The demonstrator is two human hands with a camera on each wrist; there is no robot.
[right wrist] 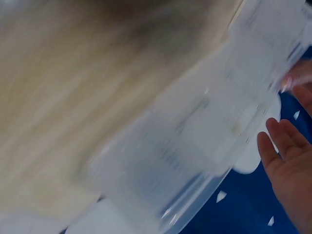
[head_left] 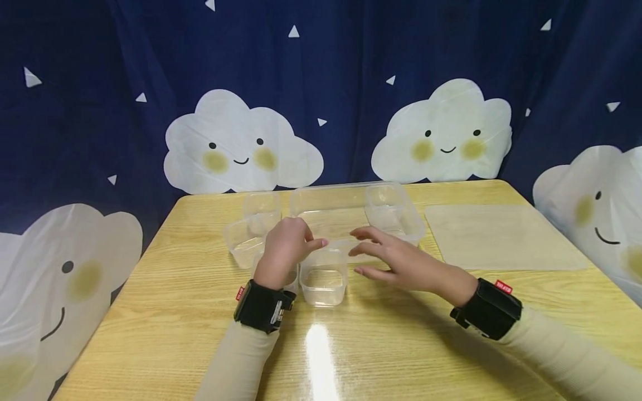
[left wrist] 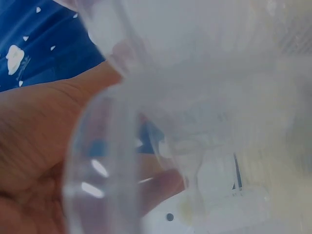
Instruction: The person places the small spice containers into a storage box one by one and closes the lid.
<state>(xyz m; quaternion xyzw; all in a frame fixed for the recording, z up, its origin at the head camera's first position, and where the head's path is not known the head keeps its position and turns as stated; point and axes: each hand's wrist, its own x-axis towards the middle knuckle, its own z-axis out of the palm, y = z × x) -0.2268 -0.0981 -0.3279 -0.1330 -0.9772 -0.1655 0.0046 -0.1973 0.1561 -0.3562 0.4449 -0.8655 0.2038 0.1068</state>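
The left hand [head_left: 286,248] has its grip curled round a small clear plastic tub [head_left: 275,273]; the right hand [head_left: 396,259] hovers wide open just right of another small clear square tub [head_left: 324,277] on the pale wooden table [head_left: 175,312].

The left hand [head_left: 285,250] covered most of a small clear tub [head_left: 293,275], so its grip could not be told. The left wrist view showed only blurred clear plastic [left wrist: 195,97] against the palm. The right wrist view was smeared by motion: counter [right wrist: 73,87], container wall [right wrist: 204,126], fingertips [right wrist: 280,151] cut off at the edge.
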